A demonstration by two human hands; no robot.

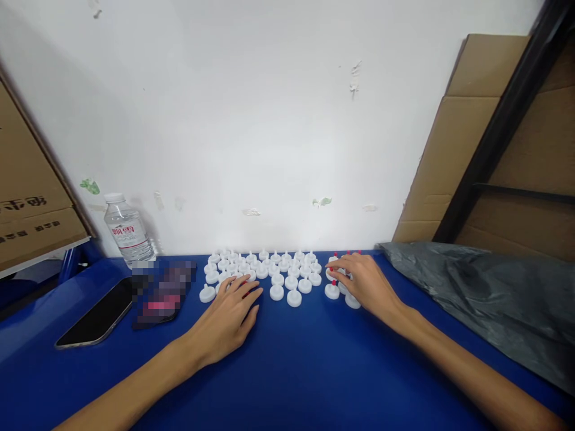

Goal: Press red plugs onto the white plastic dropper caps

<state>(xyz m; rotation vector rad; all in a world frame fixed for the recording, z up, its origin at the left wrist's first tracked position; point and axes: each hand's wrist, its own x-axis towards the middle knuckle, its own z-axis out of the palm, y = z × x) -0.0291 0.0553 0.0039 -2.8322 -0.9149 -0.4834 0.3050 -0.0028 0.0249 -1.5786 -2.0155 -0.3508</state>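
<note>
Several small white caps (pixel 269 268) with little nubs stand in a cluster on the blue table (pixel 296 365), close to the wall. A smaller group with red tips (pixel 333 290) lies to the right. My left hand (pixel 229 317) rests palm down at the cluster's left front edge, fingers stretched out and touching a few caps. My right hand (pixel 363 281) lies over the red-tipped group, fingers curled loosely, fingertips pinching at one cap near the cluster.
A water bottle (pixel 127 230) stands at the back left by the wall. A dark phone (pixel 96 316) and a blurred dark object (pixel 162 293) lie left of the caps. A grey plastic bag (pixel 485 293) covers the right side. Cardboard boxes (pixel 27 197) flank both sides.
</note>
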